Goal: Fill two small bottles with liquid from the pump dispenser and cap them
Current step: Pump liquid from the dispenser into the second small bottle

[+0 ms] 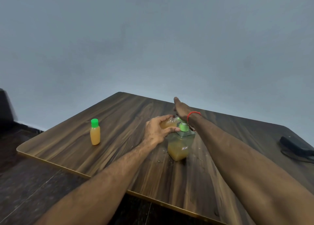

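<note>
A dark wood-grain table (119, 139) with rounded corners and a thin pale edge fills the lower half of the view, set at an angle so one corner points away toward a plain grey-blue wall (153, 46) that takes up the whole upper half. Near the middle of the table stands the pump dispenser (180, 145), a clear squarish bottle with a green collar, partly filled with cloudy orange-yellow liquid and carrying a small white label on its front. Tiny droplets or specks dot the wood around its base. The left hand (157, 131) is closed around a small bottle (169, 123) that is tilted on its side and held just behind and left of the dispenser's top, with orange liquid showing inside it; whether its neck touches the spout cannot be told. The right hand (182, 110) reaches over the dispenser with its fingers stretched out flat, palm down, holding nothing; the heel of the hand sits over the pump head, though contact is hidden. A red thread (193, 114) circles that wrist. Well to the left of the dispenser, a second small bottle (95, 133) stands upright on the wood, full of the same orange liquid and closed with a bright green cap (94, 122). Far to the right of the dispenser, at the table's edge, lies a dark flat object (295, 146) too blurred to identify. To the left of the table, dark flooring (25, 182) shows.
</note>
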